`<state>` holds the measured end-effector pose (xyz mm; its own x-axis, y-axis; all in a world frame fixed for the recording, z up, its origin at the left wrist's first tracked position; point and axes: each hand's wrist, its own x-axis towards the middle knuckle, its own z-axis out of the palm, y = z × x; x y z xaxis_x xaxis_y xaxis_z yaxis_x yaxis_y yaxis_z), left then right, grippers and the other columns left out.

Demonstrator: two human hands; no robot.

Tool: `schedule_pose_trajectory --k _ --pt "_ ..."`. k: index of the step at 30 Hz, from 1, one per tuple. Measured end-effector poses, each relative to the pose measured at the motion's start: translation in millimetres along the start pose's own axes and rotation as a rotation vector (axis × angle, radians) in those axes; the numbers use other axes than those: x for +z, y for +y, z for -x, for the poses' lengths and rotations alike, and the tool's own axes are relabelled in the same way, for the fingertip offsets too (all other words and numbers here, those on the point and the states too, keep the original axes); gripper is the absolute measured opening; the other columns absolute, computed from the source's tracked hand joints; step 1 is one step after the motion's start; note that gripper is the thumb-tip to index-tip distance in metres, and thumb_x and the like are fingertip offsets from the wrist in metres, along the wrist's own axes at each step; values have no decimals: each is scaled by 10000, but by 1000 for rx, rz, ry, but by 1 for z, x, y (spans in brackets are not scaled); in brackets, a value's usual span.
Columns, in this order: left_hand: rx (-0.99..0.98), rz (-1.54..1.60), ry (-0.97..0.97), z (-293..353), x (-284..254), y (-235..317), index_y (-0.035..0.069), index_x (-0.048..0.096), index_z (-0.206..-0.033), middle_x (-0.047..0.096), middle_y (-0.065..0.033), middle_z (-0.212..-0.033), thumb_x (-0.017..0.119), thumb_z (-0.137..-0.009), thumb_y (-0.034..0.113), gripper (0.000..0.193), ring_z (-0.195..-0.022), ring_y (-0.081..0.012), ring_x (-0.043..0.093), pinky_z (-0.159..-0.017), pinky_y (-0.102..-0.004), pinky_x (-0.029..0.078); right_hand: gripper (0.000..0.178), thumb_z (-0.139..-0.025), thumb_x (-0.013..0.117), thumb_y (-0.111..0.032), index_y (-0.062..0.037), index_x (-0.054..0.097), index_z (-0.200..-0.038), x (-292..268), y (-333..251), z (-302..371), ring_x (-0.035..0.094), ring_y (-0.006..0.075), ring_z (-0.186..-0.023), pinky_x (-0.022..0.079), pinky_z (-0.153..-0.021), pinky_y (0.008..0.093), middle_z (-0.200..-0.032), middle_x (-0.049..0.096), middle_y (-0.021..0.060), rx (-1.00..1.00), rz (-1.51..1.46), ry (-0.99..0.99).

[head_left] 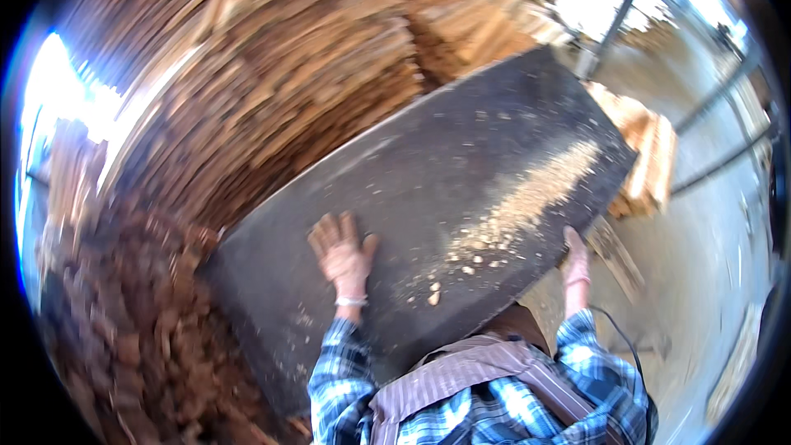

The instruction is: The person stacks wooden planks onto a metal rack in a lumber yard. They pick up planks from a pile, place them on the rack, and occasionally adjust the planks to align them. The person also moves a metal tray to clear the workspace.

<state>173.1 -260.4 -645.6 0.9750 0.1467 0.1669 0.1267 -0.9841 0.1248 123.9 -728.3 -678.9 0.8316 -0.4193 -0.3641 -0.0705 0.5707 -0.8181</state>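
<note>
My left hand [340, 255] lies flat on a dark board-like tabletop [395, 173], its fingers spread and nothing in them. A band circles that wrist. By the near right edge of the board is my right hand [576, 268], seen side-on and blurred; whether its fingers grip the edge I cannot make out. Between the hands, pale wood chips and sawdust [527, 210] form a long streak across the board's right half. A few larger crumbs [434, 295] sit closer to me.
Tall stacks of thin wooden boards [305, 74] rise along the far and left side. Broken brown wood scraps [156, 321] heap up at the left. Pale wood pieces [647, 152] stand past the right end. A plank [616, 259] lies on the floor, near a dark cable [622, 330].
</note>
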Motion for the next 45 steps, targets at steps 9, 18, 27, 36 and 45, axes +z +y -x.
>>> schedule_pose_trajectory --k 9,18,27,36,45 --pt "-129 307 197 -88 -22 -17 120 529 -1281 559 -100 -1264 632 -835 422 548 -1210 -300 490 -1054 -427 350 607 -904 580 -431 -42 477 -1360 -46 -41 -64 508 238 -1173 377 -1031 385 -1329 526 74 -115 183 121" --pt "-376 111 -711 -193 -35 -56 132 689 -1155 626 -145 -1230 515 -824 712 690 -1186 -313 568 -989 -409 436 668 -923 508 -481 -22 426 -1400 -8 -44 -34 436 277 -1266 324 -1085 403 -1444 410 130 -193 319 347" --pt "-367 161 -584 -199 -41 -64 39 680 -1134 637 -178 -1203 523 -813 711 761 -1186 -332 571 -965 -399 442 645 -874 583 -468 -19 492 -1327 0 -39 -51 508 295 -1165 392 -1012 418 -1348 504 127 -169 159 238" --pt "-336 108 -619 -211 -61 -90 42 677 -1139 634 -176 -1207 528 -811 711 760 -1201 -318 559 -988 -384 429 583 -857 595 -414 -66 501 -1315 -8 -29 -47 510 254 -1147 399 -997 428 -1300 525 78 -241 178 328" --pt "-180 25 -411 -201 -20 -93 53 727 -877 680 -208 -902 497 -836 670 660 -914 -386 646 -777 -480 490 498 -823 665 -367 -75 571 -1215 5 -52 -41 586 207 -1010 456 -917 375 -1105 625 39 -141 -41 287"
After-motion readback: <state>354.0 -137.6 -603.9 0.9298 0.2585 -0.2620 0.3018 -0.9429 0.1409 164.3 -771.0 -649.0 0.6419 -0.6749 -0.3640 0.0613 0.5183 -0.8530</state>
